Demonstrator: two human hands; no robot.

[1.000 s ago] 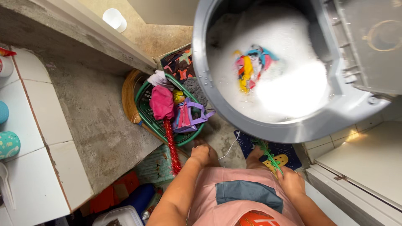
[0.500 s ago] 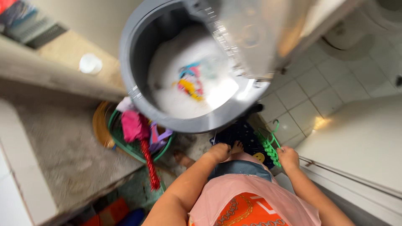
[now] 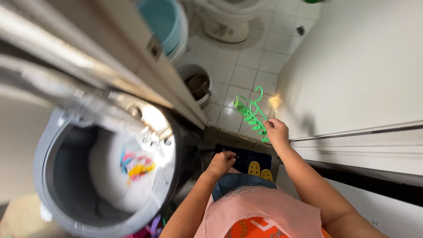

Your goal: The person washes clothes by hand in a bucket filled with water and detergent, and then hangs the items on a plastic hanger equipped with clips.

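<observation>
White floor tiles [image 3: 246, 66] fill the far end of the room, and we note open floor only in a narrow strip beyond the washer [image 3: 105, 167]. That grey tub takes up the lower left, foamy water and coloured laundry [image 3: 136, 164] inside it. Just right of the washer lies a dark mat [image 3: 242, 155] with yellow slippers [image 3: 259, 169] on it. Farther right, a white wall [image 3: 365, 61] and a door edge close that side. Beyond the washer stand a small bin [image 3: 197, 83], a blue bucket [image 3: 164, 20] and a toilet base [image 3: 229, 26], all crowding the passage. Our right hand [image 3: 277, 131] is closed around a green hanger [image 3: 250, 112], held out over the tiles past the mat. Our left hand [image 3: 222, 161] is curled into a loose fist beside the washer's rim, over the mat; we cannot tell whether it holds anything.
</observation>
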